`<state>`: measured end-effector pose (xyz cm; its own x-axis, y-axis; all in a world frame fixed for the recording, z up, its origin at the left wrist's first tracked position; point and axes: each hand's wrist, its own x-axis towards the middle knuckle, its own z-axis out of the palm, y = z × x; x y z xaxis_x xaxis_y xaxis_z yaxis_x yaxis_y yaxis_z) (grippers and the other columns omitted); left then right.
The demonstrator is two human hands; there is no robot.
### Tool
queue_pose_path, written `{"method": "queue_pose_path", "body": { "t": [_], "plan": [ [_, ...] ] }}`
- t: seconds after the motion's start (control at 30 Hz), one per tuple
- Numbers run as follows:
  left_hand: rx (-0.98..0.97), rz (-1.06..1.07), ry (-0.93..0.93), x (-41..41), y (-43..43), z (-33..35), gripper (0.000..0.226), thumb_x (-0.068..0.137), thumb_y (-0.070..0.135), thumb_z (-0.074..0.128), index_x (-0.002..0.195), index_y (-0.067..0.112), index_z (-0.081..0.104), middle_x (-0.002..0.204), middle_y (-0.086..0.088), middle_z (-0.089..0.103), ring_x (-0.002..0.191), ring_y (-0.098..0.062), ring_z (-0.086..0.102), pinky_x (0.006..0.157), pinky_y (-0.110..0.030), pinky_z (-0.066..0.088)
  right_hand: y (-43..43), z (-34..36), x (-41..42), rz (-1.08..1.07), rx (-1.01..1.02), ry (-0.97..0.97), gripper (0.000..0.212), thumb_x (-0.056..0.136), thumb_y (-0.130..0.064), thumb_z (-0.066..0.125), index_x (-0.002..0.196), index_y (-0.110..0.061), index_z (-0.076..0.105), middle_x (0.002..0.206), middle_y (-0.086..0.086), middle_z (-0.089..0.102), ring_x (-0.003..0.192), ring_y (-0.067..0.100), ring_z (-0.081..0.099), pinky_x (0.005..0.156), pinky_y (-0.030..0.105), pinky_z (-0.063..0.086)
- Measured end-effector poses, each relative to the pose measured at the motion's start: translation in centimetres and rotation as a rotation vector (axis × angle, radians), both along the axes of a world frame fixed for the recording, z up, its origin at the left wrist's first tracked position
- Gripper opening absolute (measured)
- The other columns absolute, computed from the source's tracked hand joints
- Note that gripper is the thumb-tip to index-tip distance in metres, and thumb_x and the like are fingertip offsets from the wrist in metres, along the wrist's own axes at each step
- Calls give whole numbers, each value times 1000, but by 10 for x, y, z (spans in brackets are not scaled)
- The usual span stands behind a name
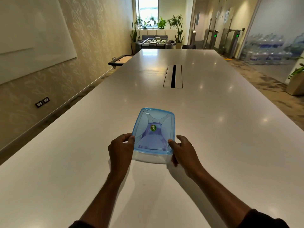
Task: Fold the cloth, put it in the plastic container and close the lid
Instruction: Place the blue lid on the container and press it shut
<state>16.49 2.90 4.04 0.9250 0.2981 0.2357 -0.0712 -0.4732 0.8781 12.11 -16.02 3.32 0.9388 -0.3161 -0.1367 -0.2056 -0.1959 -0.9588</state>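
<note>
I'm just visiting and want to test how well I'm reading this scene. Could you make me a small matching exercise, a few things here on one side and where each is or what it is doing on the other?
Things:
1. blue lid
2. left hand
3. cloth
4. cable slot

Places or states:
A. set into the table farther along
B. on top of the clear container
C. gripping the lid's left edge
D. seen through the lid, inside the container

Pairs: 1-B, 2-C, 3-D, 4-A
</note>
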Motion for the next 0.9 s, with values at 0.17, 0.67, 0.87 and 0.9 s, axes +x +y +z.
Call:
{"method": "queue_pose_path", "body": {
  "t": [0.17, 0.67, 0.87, 0.9],
  "plan": [
    [-22, -24, 34, 5, 0, -1, 31, 90, 19, 59, 118, 9, 66, 108, -8, 71, 104, -24, 63, 88, -32, 51, -6, 5, 4, 50, 162, 81, 64, 95, -28, 58, 149, -17, 28, 55, 6, 55, 41, 16, 50, 40, 27, 40],
    [-498, -226, 510, 22, 13, -3, 22, 90, 25, 54, 101, 8, 62, 71, -7, 50, 55, -16, 42, 49, -26, 39, -13, 4, 8, 124, 197, 27, 58, 98, -19, 51, 149, -38, 30, 48, 1, 53, 43, 19, 42, 43, 30, 37],
    [-347, -270, 455, 47, 18, 19, 34, 83, 49, 63, 80, 14, 61, 75, -7, 54, 61, -20, 46, 55, -27, 34, -16, 7, 9, 87, 6, 57, 81, 87, -60, 55, 152, -24, 21, 58, 7, 55, 39, 15, 43, 38, 26, 36],
    [-335, -260, 425, 54, 16, 24, 35, 82, 50, 63, 80, 15, 61, 74, -8, 53, 59, -20, 45, 53, -26, 33, -16, 9, 10, 75, -29, 51, 81, 87, -61, 54, 151, -23, 23, 59, 7, 55, 39, 15, 44, 38, 26, 37]
  ]
}}
